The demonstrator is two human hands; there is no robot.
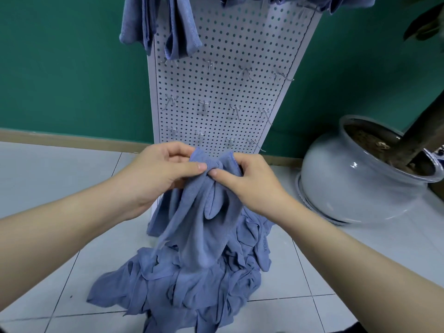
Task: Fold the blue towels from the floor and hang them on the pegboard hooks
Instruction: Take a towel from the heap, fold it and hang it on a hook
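A blue towel point(204, 227) hangs crumpled from both my hands in front of the white pegboard point(221, 92). My left hand point(158, 171) pinches its top edge between thumb and fingers. My right hand point(249, 181) grips the same bunched edge right beside it, thumb tips nearly touching. Below, a heap of blue towels point(182, 287) lies on the tiled floor at the pegboard's foot. Folded blue towels point(165, 25) hang from hooks at the top of the board. Several bare metal hooks point(204, 106) stick out in rows lower down.
A large grey ceramic plant pot point(355, 181) with a thick trunk stands on the floor to the right, close to the pegboard. Behind is a green wall point(60, 68) with a brown skirting board. Pale floor tiles point(48, 179) extend to the left.
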